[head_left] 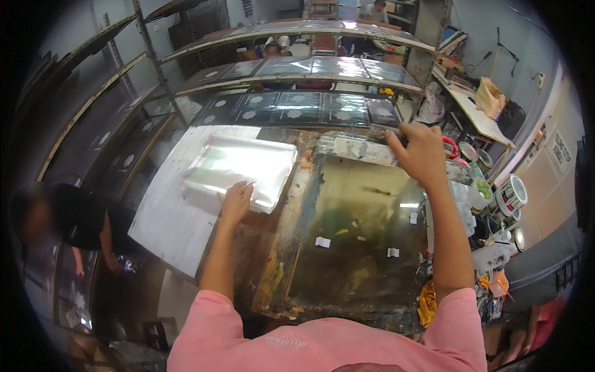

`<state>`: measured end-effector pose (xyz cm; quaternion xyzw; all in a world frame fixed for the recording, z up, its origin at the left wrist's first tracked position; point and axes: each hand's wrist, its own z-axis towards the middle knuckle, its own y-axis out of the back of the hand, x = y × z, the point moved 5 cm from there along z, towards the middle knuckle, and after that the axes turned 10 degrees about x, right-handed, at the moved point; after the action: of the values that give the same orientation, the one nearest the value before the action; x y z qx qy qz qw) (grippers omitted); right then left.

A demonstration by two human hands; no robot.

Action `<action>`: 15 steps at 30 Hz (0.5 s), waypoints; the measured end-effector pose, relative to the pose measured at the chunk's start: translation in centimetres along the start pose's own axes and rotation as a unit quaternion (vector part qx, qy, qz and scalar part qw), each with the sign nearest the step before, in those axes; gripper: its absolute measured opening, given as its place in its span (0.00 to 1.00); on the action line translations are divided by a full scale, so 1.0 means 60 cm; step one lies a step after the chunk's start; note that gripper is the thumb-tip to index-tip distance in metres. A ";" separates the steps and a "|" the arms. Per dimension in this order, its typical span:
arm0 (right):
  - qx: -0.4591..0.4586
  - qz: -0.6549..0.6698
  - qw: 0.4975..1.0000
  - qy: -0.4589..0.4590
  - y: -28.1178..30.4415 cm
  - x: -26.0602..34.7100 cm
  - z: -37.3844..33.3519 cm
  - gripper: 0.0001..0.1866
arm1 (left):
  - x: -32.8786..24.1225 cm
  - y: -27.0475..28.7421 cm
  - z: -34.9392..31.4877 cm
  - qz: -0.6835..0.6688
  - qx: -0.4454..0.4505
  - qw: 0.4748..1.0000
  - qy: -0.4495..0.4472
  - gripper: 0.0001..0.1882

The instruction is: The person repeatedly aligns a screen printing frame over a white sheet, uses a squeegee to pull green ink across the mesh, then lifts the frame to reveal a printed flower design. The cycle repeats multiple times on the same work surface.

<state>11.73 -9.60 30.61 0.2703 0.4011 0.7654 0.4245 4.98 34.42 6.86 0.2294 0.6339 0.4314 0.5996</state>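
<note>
My left hand (235, 201) is at the near edge of a shiny, clear plastic sheet (242, 162), its fingers pinched together at that edge. The sheet seems to lie on a stack of the same kind, on a white board (173, 204). My right hand (423, 154) is bent over the far right part of a paint-stained frame (359, 147), thumb toward the left; its fingertips are partly hidden. Between my arms lies a dark, glassy work surface (347, 248) with a yellowish sheen. Small white tabs (322, 242) sit on it.
Beyond the table a metal rack (297, 80) carries dark printed sheets (297, 106). Paint cans (512, 193) and rags (427, 304) crowd the right side. A person in black (80, 217) is at the left, and others are in the background.
</note>
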 end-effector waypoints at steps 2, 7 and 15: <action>-0.013 0.009 1.000 0.009 0.001 0.003 -0.002 0.23 | 0.002 0.002 0.004 0.009 0.003 1.000 0.002 0.30; -0.032 0.006 0.999 0.021 -0.008 0.000 0.000 0.23 | 0.017 0.003 0.013 -0.014 0.018 1.000 0.017 0.29; -0.001 0.009 1.000 0.013 -0.005 -0.004 -0.001 0.26 | -0.013 0.068 0.037 -0.024 0.008 0.992 -0.125 0.21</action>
<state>11.91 -9.74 30.30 0.2639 0.4033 0.7728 0.4129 6.33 36.53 10.85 0.2708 0.5628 0.3797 0.6824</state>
